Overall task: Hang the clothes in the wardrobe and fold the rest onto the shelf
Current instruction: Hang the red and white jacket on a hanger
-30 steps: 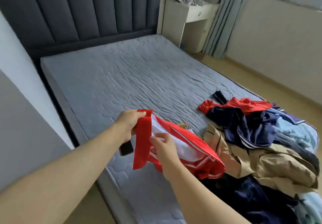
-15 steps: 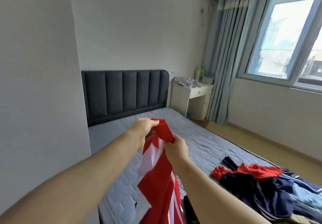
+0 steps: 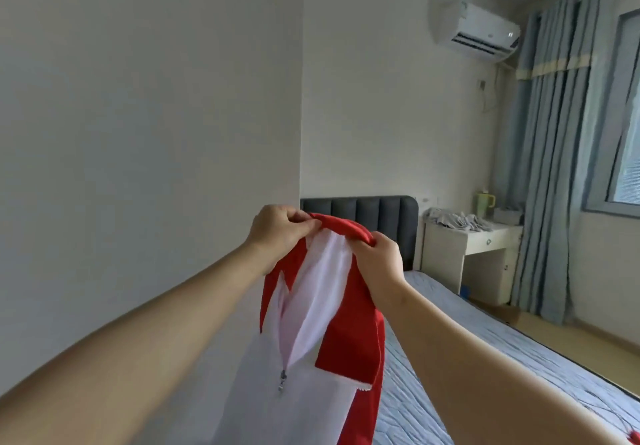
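jacket (image 3: 346, 340) — hem cropped, bed (image 3: 412, 406) foot cropped

A home bedroom: a bed (image 3: 485, 358) with a grey quilted mattress and dark padded headboard (image 3: 374, 212) stands beside a white desk (image 3: 464, 240), with blue curtains (image 3: 550, 154) at the window and a wall-mounted air conditioner (image 3: 481, 31).
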